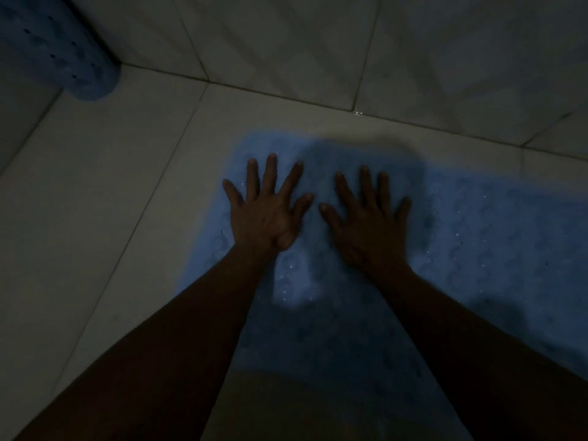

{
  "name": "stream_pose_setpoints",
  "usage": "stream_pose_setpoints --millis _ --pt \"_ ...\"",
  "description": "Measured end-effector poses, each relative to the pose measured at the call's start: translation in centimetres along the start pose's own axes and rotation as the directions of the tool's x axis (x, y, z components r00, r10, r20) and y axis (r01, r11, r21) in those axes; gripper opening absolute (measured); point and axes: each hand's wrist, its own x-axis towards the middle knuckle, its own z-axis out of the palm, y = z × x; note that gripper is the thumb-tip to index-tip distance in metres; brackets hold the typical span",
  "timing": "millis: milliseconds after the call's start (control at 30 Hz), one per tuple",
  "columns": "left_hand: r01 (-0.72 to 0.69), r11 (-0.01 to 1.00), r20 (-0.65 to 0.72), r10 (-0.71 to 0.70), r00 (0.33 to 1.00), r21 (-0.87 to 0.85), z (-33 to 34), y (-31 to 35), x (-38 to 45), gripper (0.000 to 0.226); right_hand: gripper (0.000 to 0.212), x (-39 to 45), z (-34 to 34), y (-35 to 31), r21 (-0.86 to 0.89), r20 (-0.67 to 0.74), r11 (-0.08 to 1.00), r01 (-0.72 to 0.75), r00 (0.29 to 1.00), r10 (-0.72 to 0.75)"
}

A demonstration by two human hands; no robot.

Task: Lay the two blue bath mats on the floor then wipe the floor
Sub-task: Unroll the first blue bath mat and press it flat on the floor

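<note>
A blue bath mat (pixel 477 237) lies flat on the white tiled floor, running from the centre to the right edge of the dim view. My left hand (pixel 267 205) presses flat on the mat near its left edge, fingers spread. Beside it my right hand (pixel 366 221) also lies flat on the mat with straight, spread fingers. A second blue bath mat (pixel 63 55), with small holes in it, stands rolled or leaning in the far left corner against the wall.
A tiled wall (pixel 318 43) rises just beyond the mat's far edge. Bare floor tiles (pixel 95 202) stretch to the left of the mat. The room is dark, with shadow over the mat's near part.
</note>
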Motion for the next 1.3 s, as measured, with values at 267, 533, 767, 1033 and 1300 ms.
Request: stream_pose_setpoints --millis 267,533,767,1033,1300 --pt "-0.033 0.999 0.03 0.034 0.999 -0.033 1.9 -0.4 -11.0 0.066 0.068 -10.9 1.8 0.4 -0.03 -0.013 0.998 0.049 0.999 -0.05" --pt "-0.086 0.996 -0.024 0.086 0.996 0.025 2.9 -1.6 -12.7 0.064 0.07 -13.2 2.3 -0.3 -0.044 0.001 0.998 0.04 0.999 -0.04" --pt "-0.084 0.996 -0.028 0.084 0.996 0.009 3.1 -1.9 -12.6 0.063 0.069 -12.9 1.9 -0.6 -0.094 0.055 0.995 0.016 0.998 -0.011" --pt "-0.104 0.994 0.022 0.104 0.994 -0.026 2.3 -1.6 -12.8 0.059 0.069 -13.2 2.1 -0.5 -0.087 0.025 0.996 0.024 0.999 -0.022" --pt "-0.036 0.999 0.147 0.042 0.988 -0.039 1.0 0.7 -13.8 0.058 0.06 -15.6 0.4 0.7 0.024 0.077 0.999 -0.038 0.996 0.036"
